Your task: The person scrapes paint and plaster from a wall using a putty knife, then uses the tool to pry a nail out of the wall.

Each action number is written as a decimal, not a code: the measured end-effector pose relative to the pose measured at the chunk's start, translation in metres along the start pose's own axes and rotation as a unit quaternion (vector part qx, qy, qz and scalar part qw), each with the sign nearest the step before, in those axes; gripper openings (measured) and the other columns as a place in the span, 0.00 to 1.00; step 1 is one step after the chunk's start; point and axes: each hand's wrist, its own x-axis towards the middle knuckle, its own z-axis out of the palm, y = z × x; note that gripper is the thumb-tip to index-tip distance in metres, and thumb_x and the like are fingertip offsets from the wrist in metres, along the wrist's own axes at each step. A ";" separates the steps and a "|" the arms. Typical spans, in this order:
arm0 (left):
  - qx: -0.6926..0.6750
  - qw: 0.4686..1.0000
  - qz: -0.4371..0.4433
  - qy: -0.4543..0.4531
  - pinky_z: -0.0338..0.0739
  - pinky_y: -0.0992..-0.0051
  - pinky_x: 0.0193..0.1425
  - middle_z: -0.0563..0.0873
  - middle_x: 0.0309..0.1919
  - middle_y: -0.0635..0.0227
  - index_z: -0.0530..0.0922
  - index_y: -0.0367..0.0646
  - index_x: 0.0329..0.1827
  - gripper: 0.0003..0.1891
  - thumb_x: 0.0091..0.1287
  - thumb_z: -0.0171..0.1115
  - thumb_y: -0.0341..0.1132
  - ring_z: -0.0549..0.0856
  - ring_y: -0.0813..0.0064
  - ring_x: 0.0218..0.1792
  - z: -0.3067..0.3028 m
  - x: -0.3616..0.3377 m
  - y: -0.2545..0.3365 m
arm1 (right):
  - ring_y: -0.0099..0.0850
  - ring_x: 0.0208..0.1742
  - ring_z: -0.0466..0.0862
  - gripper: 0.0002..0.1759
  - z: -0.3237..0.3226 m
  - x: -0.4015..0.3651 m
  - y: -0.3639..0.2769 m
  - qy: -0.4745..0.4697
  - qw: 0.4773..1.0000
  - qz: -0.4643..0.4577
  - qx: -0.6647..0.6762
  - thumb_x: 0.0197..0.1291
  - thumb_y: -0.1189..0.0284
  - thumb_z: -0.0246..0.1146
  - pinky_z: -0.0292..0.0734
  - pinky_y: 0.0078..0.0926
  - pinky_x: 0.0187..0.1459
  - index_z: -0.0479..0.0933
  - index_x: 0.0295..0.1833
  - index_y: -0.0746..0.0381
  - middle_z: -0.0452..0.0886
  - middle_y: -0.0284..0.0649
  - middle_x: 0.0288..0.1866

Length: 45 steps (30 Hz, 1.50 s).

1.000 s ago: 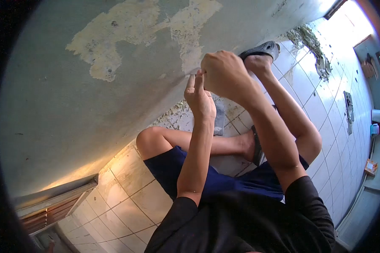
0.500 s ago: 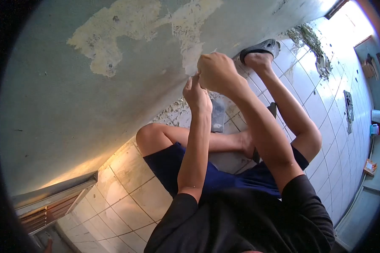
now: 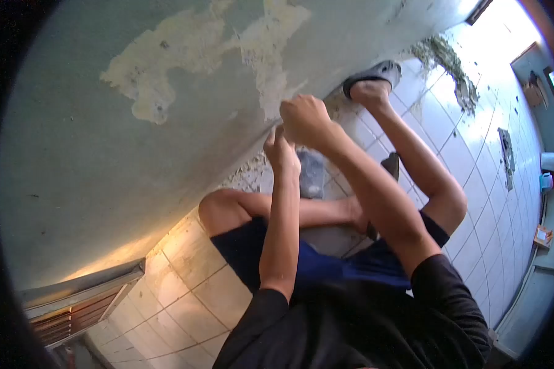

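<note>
My right hand [image 3: 306,120] is closed in a fist beside the green-grey wall [image 3: 141,178]. Just below it, my left hand [image 3: 283,155] is closed, thumb and fingers pressed together by the fist. Both seem to grip a thin flat scraper [image 3: 275,122]; only a sliver of its blade shows at the wall, and the handle is hidden in my right hand. Above the hands spreads a bare cream patch [image 3: 148,74] where the paint is gone, its lower tip near the blade.
Paint flakes [image 3: 246,175] lie along the foot of the wall. A dark flat piece [image 3: 312,175] rests on the tiles between my legs. A heap of peeled paint [image 3: 452,67] lies beyond my clog [image 3: 375,77]. A slatted vent [image 3: 83,307] sits at lower left.
Both hands have shifted slightly down and left along the wall. The blade now shows edge-on as a thin sliver, where a broader pale face showed before. The view has tilted slightly.
</note>
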 end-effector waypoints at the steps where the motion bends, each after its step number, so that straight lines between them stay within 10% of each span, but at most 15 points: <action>1: 0.011 1.000 0.005 0.000 0.81 0.71 0.60 0.88 0.49 0.59 0.82 0.32 0.54 0.15 0.71 0.69 0.32 0.88 0.71 0.50 0.007 -0.002 0.002 | 0.53 0.36 0.90 0.10 -0.014 -0.004 -0.002 0.003 1.000 -0.005 -0.007 0.50 0.68 0.69 0.85 0.46 0.42 0.86 0.29 0.66 0.86 0.55 0.29; 45: 0.072 0.996 0.052 -0.017 0.79 0.69 0.61 0.88 0.51 0.60 0.84 0.32 0.54 0.18 0.75 0.68 0.41 0.86 0.73 0.51 0.000 -0.005 0.004 | 0.54 0.37 0.90 0.08 -0.030 -0.009 -0.016 -0.028 0.998 0.045 0.044 0.51 0.71 0.66 0.85 0.47 0.41 0.87 0.29 0.65 0.86 0.56 0.30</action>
